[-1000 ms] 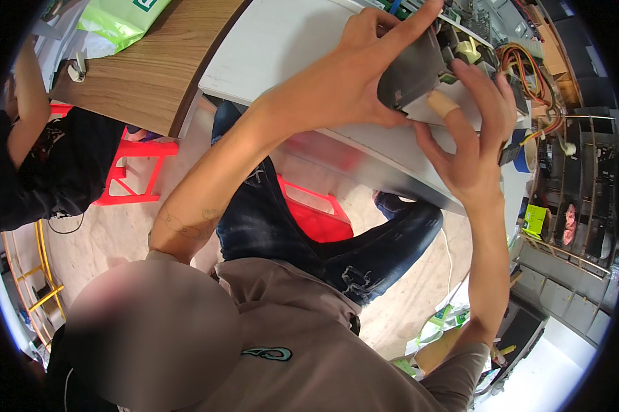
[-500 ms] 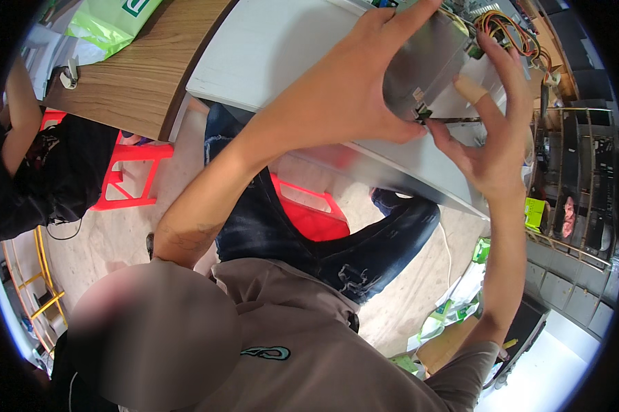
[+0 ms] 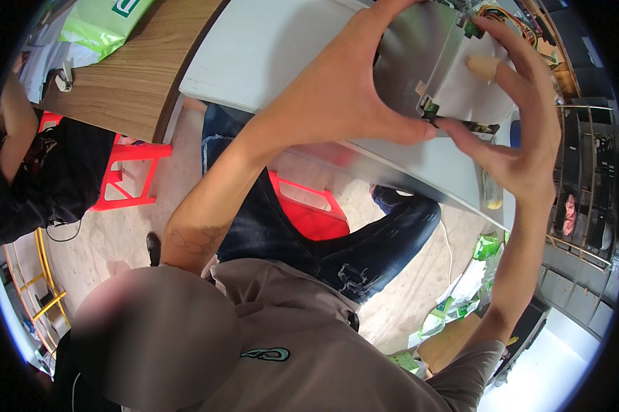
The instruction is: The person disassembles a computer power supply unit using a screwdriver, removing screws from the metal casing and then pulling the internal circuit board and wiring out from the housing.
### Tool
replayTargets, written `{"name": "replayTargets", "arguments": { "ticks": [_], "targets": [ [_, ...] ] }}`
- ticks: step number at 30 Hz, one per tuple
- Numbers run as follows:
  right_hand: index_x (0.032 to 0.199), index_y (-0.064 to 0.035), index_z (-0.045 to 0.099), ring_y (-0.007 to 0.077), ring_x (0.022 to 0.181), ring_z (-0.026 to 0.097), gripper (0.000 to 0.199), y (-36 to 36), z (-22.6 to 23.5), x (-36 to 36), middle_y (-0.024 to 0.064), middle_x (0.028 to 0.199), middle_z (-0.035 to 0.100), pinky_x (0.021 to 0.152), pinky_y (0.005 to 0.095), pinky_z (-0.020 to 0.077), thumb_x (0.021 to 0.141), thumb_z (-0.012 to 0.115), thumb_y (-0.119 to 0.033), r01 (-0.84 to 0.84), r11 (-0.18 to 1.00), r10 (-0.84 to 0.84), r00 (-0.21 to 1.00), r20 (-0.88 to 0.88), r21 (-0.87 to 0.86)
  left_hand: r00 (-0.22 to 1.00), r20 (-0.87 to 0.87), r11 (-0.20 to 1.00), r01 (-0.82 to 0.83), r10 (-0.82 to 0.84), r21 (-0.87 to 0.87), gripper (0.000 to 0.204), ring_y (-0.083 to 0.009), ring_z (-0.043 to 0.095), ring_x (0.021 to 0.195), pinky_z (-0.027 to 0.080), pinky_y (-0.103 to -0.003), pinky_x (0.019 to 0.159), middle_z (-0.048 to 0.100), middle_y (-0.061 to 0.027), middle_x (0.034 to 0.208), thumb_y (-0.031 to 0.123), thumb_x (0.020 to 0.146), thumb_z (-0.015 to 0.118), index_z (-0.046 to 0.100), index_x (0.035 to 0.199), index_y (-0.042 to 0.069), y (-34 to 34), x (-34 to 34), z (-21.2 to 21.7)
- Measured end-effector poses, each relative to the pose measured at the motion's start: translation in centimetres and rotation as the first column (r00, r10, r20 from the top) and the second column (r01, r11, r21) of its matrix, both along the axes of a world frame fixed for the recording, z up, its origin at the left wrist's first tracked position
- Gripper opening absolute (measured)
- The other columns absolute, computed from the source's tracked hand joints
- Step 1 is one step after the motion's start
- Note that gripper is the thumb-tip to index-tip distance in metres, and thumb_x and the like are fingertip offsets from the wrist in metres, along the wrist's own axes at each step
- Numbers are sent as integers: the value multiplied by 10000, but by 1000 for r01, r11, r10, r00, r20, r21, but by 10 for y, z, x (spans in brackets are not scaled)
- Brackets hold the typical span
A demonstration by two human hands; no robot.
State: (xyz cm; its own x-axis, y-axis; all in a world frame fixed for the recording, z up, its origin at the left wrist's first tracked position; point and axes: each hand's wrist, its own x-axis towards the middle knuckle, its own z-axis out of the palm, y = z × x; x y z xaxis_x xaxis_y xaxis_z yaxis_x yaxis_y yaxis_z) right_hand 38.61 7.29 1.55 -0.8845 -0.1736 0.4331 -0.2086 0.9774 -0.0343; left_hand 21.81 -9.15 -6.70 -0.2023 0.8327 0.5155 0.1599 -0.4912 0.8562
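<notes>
A: Position of the metal module (image 3: 412,51)?
B: Upper centre-right of the frame, above the white table (image 3: 268,48), tilted, grey face toward the camera.

A: Left hand (image 3: 344,89)?
B: Closed around the module's left side; thumb pressed to the lower edge near a small green connector (image 3: 430,108), fingers wrapped over the top edge.

A: Right hand (image 3: 522,130)?
B: Half open at the right of the frame. Fingers spread, one fingertip bandaged (image 3: 482,65). Index finger and thumb meeting at the module's lower right corner, touching a thin dark strip (image 3: 478,128). Firmness of that pinch: cannot tell.

A: Surroundings?
B: Coloured wires (image 3: 505,14) at the top edge behind the module. Red stool (image 3: 309,209) under the table, centre frame. Wooden table (image 3: 127,75) with green bag (image 3: 103,20) at upper left. Wire rack (image 3: 588,185) at the right edge.
</notes>
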Motion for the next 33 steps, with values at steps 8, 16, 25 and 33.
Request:
{"name": "replayTargets", "arguments": {
  "ticks": [8,16,25,33],
  "targets": [
    [1175,-19,636,326,1304,574,601,0,9,-1,175,1397,582,1075,438,472,639,907,-42,6,1000,-4,996,90,-27,995,-77,997,-73,71,-31,1223,-296,363,1448,320,-405,1180,318,-207,1598,241,752,900,103,1660,53,1,1,-2],
    [1135,-30,613,294,1258,588,535,0,12,0,149,1327,589,1049,414,484,674,885,-13,21,999,-16,994,108,-49,995,-89,997,-53,48,-52,1266,-303,353,1455,305,-404,1183,313,-226,1602,291,754,904,60,1664,40,-1,0,-4],
    [1089,-42,588,258,1206,604,468,-1,12,0,121,1247,598,1020,386,499,713,860,20,36,997,-27,993,115,-75,998,-54,993,-28,22,-116,1284,-310,367,1438,311,-403,1176,319,-239,1592,300,747,909,49,1663,34,-1,-1,0],
    [1048,-53,565,226,1160,617,418,-4,11,-1,96,1176,605,995,362,511,748,837,49,49,993,-37,993,114,-106,1000,-18,996,-5,4,-93,1279,-299,381,1421,331,-397,1165,318,-233,1590,264,752,910,42,1663,38,0,1,-1]
  ]
}}
